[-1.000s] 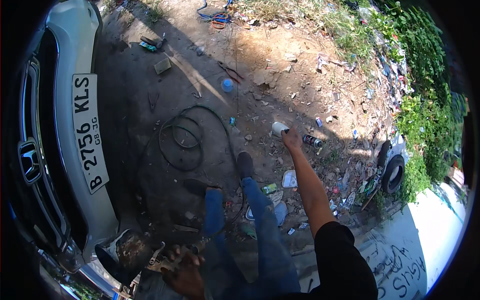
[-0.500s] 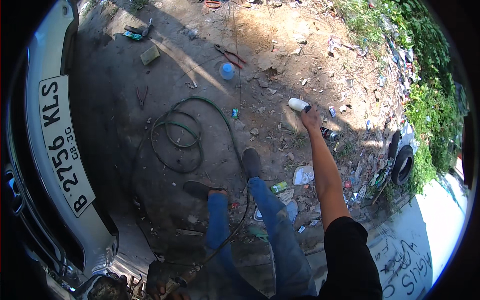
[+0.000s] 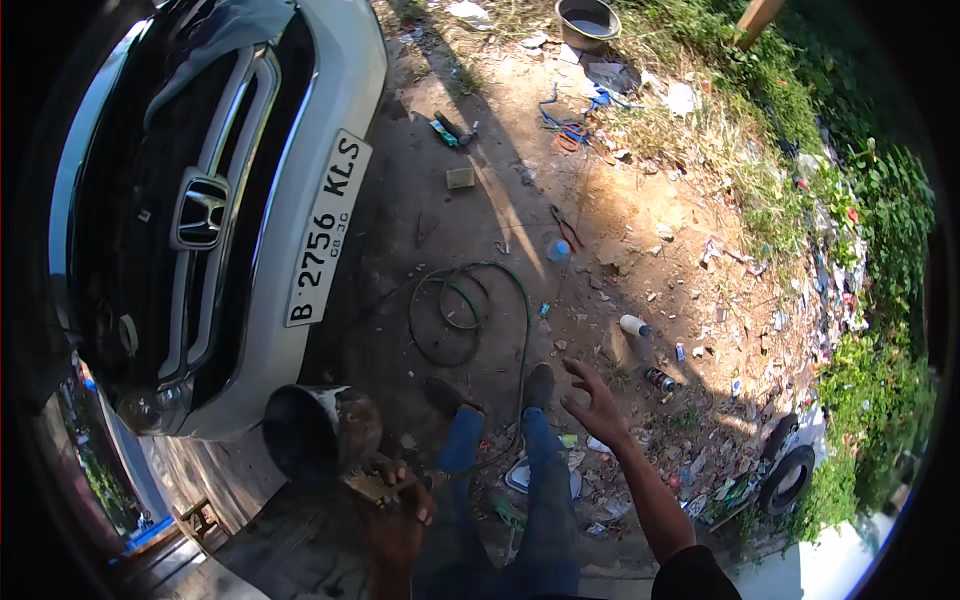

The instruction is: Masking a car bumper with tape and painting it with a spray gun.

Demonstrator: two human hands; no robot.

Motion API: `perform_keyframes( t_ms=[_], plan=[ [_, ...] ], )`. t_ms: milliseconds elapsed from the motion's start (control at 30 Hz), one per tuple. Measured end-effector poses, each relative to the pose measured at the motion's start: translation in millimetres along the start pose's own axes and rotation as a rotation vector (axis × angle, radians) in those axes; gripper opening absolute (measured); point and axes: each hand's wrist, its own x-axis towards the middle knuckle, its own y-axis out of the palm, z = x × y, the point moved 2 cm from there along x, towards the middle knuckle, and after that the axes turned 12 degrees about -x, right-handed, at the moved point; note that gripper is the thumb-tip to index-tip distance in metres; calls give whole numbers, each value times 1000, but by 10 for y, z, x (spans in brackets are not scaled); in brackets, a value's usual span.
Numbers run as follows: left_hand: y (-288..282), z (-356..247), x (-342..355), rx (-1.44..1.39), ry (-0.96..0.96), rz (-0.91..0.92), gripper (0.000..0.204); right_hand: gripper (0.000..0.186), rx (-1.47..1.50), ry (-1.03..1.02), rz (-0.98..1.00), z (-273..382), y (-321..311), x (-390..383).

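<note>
My left hand (image 3: 398,525) is low at the left of centre, its fingers wrapped round the brass-coloured body of what looks like a spray gun (image 3: 350,432). The gun carries a wide, dark, stained cup tilted toward the car. Its hose connection is partly hidden. My right hand (image 3: 595,408) hangs in the air with fingers spread and nothing in them. Beyond its fingertips a white bottle (image 3: 631,324) with a dark cap lies on the dirt. A dark spray can (image 3: 661,380) lies nearer to the right hand, to its right.
A white car's front bumper (image 3: 345,110) stands at the left. The green hose (image 3: 525,320) coils on the dirt by my shoes. Red-handled pliers (image 3: 568,230), a blue-capped bottle (image 3: 557,250) and a sponge-like block (image 3: 460,178) lie farther off. A tyre (image 3: 788,478) and litter are right.
My right hand has let go of the white bottle and drawn back, opening. The spray gun in my left hand has come up into fuller view. The view has swung left toward the car.
</note>
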Motion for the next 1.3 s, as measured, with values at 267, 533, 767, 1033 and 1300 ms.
perform_keyframes(
  t_ms=[267,533,767,1033,1300],
  plan=[
    [873,-157,-505,444,-9,-29,49,89,51,-421,232,3196,603,-1183],
    [1170,-891,-1240,389,-14,45,64,72,128,-225,484,3656,636,-1341],
    [907,-1656,-1922,287,167,130,56,48,-106,-877,375,4644,1584,-1352],
    [-152,-3214,-2485,786,969,41,29,48,-225,-1060,283,5450,2951,-1444],
    [-515,-4401,-2230,1390,1173,483,42,55,-514,-792,172,5043,3991,-1236]
  ],
)
